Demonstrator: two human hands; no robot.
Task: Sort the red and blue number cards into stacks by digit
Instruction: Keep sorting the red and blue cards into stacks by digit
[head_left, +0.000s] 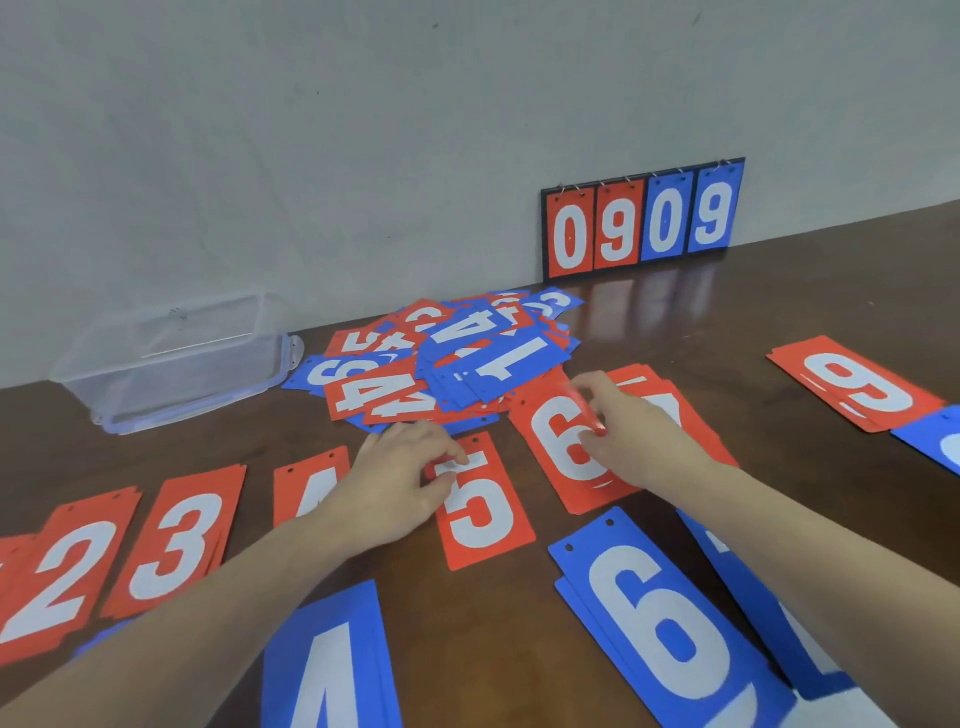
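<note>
Left hand (402, 475) fingers curled on the top edge of red 5 (483, 506), pinching it flat on the table (727, 332). Right hand (631, 434) over red 6 stack (563, 452), fingertips bent on it — grip unclear, can't tell. Unsorted pile (447, 364) just behind both hands. Red 2 (57, 577), red 3 (179, 540), blue 6 (660, 618) laid out — scoreboard (642, 221) against the wall.

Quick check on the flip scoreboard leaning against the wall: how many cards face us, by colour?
Red rectangular number cards: 2
Blue rectangular number cards: 2
Total: 4
</note>
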